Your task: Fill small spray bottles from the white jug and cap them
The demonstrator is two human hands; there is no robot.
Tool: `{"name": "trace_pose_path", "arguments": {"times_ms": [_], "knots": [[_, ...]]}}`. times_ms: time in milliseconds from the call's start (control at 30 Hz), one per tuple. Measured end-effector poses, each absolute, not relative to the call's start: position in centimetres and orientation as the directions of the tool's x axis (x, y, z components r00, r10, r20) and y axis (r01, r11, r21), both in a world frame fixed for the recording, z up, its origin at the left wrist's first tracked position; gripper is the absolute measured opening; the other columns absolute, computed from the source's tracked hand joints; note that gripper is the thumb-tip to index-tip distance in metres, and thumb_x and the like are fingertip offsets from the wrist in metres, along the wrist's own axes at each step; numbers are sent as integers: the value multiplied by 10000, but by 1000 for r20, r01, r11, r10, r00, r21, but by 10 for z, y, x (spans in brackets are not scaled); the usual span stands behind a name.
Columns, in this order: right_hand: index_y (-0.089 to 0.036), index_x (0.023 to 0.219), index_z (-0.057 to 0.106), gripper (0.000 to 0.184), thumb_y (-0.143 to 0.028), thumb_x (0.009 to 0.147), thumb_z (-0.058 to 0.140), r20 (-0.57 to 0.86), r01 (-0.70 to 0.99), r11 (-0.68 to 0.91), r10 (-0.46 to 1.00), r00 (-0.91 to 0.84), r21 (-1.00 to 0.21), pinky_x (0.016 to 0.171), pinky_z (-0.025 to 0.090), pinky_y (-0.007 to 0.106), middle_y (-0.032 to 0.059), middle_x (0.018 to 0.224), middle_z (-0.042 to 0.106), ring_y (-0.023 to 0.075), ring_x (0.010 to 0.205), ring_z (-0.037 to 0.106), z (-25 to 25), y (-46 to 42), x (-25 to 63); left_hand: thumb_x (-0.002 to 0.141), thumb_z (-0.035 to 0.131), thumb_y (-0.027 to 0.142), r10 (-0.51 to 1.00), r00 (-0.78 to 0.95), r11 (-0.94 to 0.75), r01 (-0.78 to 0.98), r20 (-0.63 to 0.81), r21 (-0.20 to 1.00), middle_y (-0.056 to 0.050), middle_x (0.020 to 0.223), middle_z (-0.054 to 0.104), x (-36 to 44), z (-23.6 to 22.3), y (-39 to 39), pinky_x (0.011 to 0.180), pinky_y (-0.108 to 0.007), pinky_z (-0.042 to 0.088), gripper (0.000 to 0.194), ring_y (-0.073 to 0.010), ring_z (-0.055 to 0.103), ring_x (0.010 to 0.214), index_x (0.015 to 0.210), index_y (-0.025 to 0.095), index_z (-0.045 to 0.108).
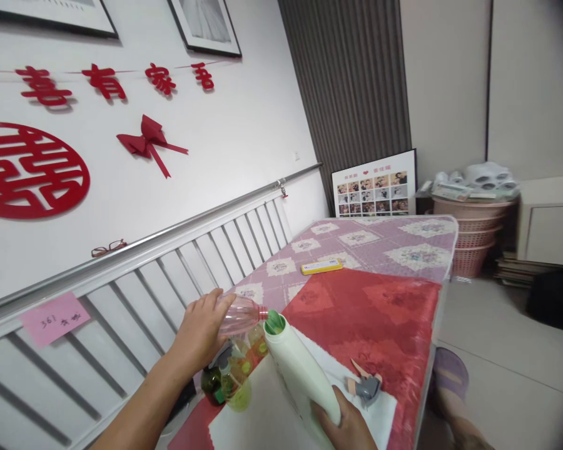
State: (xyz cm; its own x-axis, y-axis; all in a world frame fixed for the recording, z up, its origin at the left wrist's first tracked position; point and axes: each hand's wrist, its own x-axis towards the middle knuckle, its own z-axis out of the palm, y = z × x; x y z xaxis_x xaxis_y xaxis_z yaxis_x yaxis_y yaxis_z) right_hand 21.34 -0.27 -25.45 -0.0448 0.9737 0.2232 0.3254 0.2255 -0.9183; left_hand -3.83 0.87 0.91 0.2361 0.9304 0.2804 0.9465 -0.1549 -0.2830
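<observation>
With fingers closed around each, my left hand [201, 328] holds the pink bottle [238, 314] nearly level and my right hand [346, 425] tilts the pale bottle [304, 369] above the white cloth [244, 425], so neck and open mouth can meet.

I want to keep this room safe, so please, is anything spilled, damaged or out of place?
I see no clear spill or damage. The glasses perch on a narrow ledge by the wall, and might get knocked off. The photo board stands low, unlike the framed pictures hung on the wall.
</observation>
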Motion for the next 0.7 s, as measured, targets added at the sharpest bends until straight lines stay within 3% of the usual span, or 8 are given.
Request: {"name": "trace_pose_path", "arguments": {"times_ms": [700], "knots": [[-220, 822, 655, 261, -449, 783, 535, 261, 326, 255, 965, -25, -910, 639, 555, 273, 41, 732, 762, 233, 696, 717, -260, 1, 212, 735, 643, 158, 937, 239, -143, 929, 256, -342, -92, 1495, 400, -35, 14, 9, 1047, -443, 360, 757, -294, 429, 1319, 1418, 331, 368]]}}
